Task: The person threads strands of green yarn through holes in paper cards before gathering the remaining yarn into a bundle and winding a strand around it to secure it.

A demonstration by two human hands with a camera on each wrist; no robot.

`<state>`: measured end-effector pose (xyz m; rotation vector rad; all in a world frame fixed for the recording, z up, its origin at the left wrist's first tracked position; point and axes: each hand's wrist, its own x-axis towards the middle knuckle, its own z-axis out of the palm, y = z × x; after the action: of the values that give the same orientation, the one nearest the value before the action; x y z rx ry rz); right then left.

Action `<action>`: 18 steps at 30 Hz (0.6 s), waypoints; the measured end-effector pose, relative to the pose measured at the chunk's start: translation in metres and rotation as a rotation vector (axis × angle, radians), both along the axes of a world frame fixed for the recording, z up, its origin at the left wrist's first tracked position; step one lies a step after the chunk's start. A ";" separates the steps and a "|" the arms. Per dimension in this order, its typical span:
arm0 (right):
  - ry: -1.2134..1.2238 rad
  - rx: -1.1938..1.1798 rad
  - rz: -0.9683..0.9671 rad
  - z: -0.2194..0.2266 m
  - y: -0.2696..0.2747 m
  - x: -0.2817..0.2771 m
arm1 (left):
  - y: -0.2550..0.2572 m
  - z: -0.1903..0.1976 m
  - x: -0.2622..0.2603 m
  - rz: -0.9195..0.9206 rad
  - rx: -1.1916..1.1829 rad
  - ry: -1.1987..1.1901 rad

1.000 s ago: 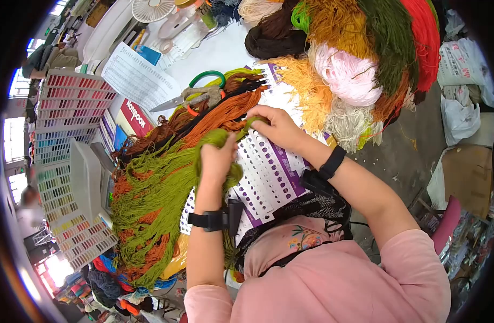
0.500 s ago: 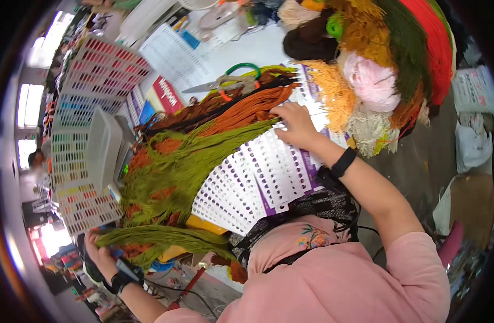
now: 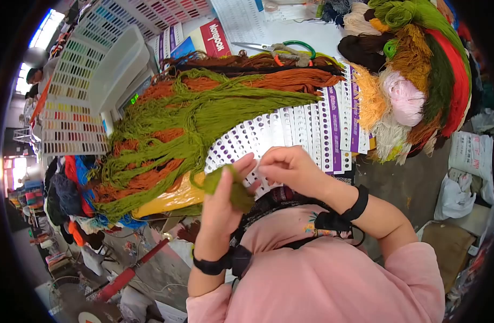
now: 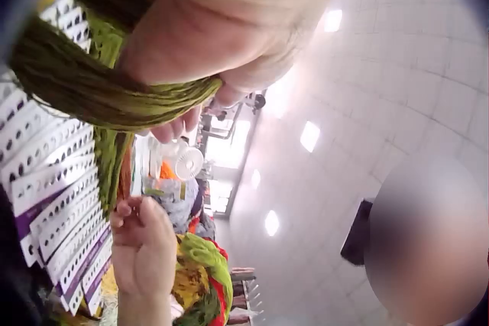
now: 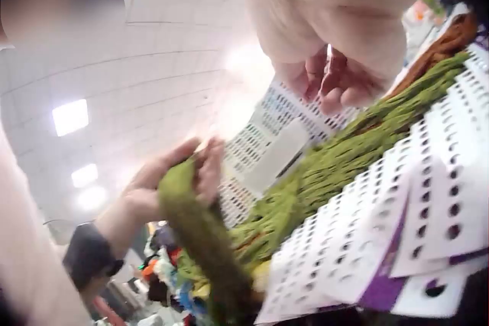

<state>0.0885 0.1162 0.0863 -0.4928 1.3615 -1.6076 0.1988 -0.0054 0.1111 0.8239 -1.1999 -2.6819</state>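
Note:
My left hand (image 3: 222, 202) holds a looped hank of green thread (image 4: 92, 100), which passes between thumb and fingers. Part of that hank hangs below the hand in the right wrist view. Beside it is my right hand (image 3: 298, 172), fingers bent toward the thumb, over the punched white cards (image 3: 257, 134); I see nothing in its grasp. More green thread (image 3: 204, 107) lies spread across the cards and over rust-orange thread (image 3: 279, 79), its narrow end at the right. In the left wrist view, the right hand's fingertips (image 4: 131, 207) are drawn together.
Scissors (image 3: 298, 48) with green and orange handles lie beyond the threads. A color chart (image 3: 69, 107), a clear plastic tray (image 3: 120, 64) and a red notebook (image 3: 214, 39) stand or lie at the left and back. Multicolored yarn bundles (image 3: 403, 99) crowd the right side.
My left hand has come back from the far left to beside my right hand, still holding green thread. The right hand has left the thread's narrow end and moved nearer my body. The head view has shifted.

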 end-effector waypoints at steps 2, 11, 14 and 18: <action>-0.172 0.038 0.048 0.017 -0.009 0.009 | 0.004 -0.006 0.000 -0.144 0.055 0.115; -0.397 -0.049 -0.054 0.026 -0.009 0.013 | 0.007 0.002 0.006 0.060 -0.008 0.088; -0.453 -0.059 -0.034 0.029 -0.009 0.012 | 0.004 0.000 0.005 0.091 0.070 0.155; -0.434 -0.034 -0.031 0.030 -0.012 0.014 | 0.000 -0.004 0.008 0.121 0.114 0.118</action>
<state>0.1029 0.1044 0.1166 -0.1288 1.0191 -1.6473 0.2065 -0.0056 0.1075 0.7161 -0.9481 -2.6782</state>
